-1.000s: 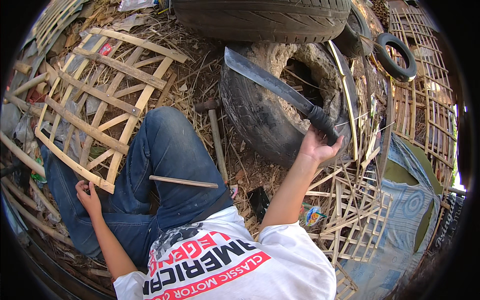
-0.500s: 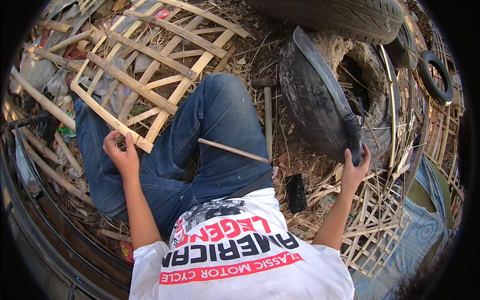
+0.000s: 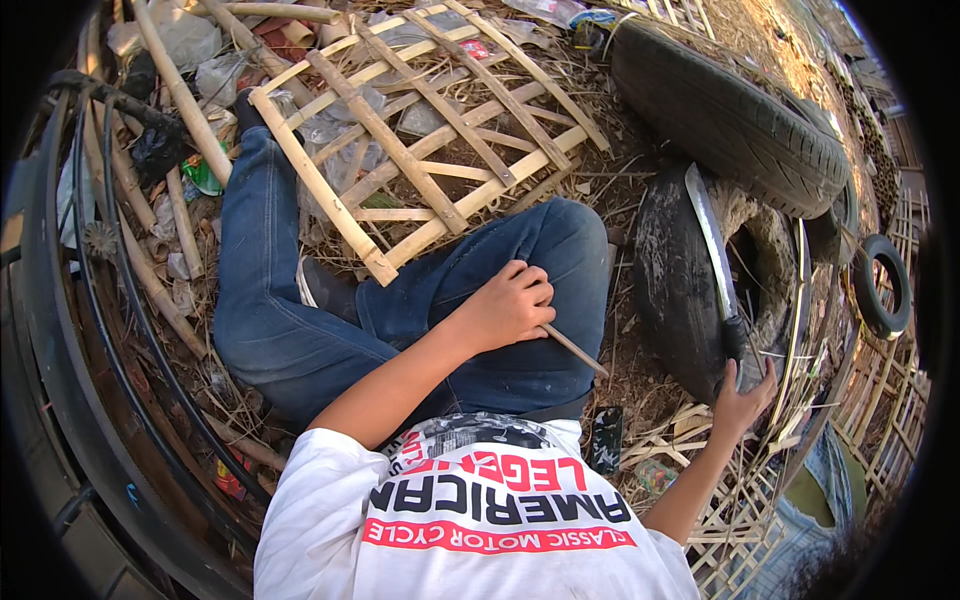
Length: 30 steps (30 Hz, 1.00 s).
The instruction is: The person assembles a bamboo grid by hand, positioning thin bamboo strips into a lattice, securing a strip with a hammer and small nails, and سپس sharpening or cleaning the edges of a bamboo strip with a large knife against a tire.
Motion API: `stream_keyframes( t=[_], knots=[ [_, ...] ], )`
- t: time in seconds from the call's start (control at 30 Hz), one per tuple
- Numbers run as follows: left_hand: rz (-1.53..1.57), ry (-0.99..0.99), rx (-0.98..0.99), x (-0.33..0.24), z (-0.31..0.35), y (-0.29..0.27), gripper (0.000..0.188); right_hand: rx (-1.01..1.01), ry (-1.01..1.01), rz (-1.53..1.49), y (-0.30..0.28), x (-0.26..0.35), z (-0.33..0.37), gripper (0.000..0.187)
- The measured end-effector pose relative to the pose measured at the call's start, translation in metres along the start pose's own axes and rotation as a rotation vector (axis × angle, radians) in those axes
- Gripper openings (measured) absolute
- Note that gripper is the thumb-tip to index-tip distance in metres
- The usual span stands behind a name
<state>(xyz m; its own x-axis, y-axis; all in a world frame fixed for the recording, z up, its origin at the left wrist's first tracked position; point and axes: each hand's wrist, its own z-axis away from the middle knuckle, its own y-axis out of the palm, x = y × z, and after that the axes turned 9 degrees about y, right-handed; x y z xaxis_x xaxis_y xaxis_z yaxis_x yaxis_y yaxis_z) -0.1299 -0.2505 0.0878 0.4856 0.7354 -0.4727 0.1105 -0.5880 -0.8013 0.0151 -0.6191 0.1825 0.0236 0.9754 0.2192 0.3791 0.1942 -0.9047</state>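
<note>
My left hand [image 3: 508, 308] is closed round a thin wooden stick [image 3: 577, 352] lying across my right thigh; the stick's end points right. My right hand [image 3: 742, 402] is at the butt of a machete [image 3: 712, 240], thumb and fingers spread apart, the thumb near the handle's end. The machete lies along the side of a worn tire [image 3: 672, 285], its long blade pointing away from me and its dark handle towards me. A woven bamboo lattice frame [image 3: 385, 140] rests on the ground ahead, its near corner by my legs.
Another tire [image 3: 725, 105] lies beyond the machete, and a small tire [image 3: 882, 287] stands at the far right. A dark phone [image 3: 605, 440] lies by my right hip. Bamboo poles [image 3: 180, 90] and plastic litter fill the left, beside black metal bars [image 3: 130, 350]. Bamboo lattice [image 3: 720, 540] lies right.
My left hand has let go of the bamboo frame's corner and moved right to grip the stick on my thigh. My right hand's fingers have opened at the machete handle. The view has shifted left.
</note>
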Motion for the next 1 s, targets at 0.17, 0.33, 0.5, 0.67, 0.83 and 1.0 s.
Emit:
stream_keyframes(
  t=[0.17, 0.33, 0.5, 0.67, 0.83, 1.0],
  knots=[
    [-0.070, 0.112, -0.139, 0.003, 0.012, -0.009, 0.025, 0.584, -0.194, -0.426, -0.010, 0.099, 0.049, 0.050],
    [-0.150, 0.110, -0.307, 0.005, 0.035, -0.045, 0.024, 1.340, 0.000, -0.791, 0.032, 0.131, 0.057, 0.033],
    [-0.313, 0.077, -0.379, 0.025, 0.047, -0.073, 0.014, 1.657, 0.109, -0.904, 0.054, 0.164, 0.052, 0.025],
    [-0.397, 0.079, -0.387, 0.043, 0.047, -0.088, 0.010, 1.944, 0.347, -1.079, 0.069, 0.187, 0.066, 0.023],
    [-0.425, 0.009, -0.354, 0.060, 0.058, -0.091, 0.010, 2.027, 0.180, -0.813, 0.088, 0.217, 0.095, 0.016],
    [-0.398, -0.069, -0.396, 0.077, 0.068, -0.088, 0.014, 2.114, 0.110, -0.862, 0.106, 0.248, 0.109, 0.016]
  ],
)
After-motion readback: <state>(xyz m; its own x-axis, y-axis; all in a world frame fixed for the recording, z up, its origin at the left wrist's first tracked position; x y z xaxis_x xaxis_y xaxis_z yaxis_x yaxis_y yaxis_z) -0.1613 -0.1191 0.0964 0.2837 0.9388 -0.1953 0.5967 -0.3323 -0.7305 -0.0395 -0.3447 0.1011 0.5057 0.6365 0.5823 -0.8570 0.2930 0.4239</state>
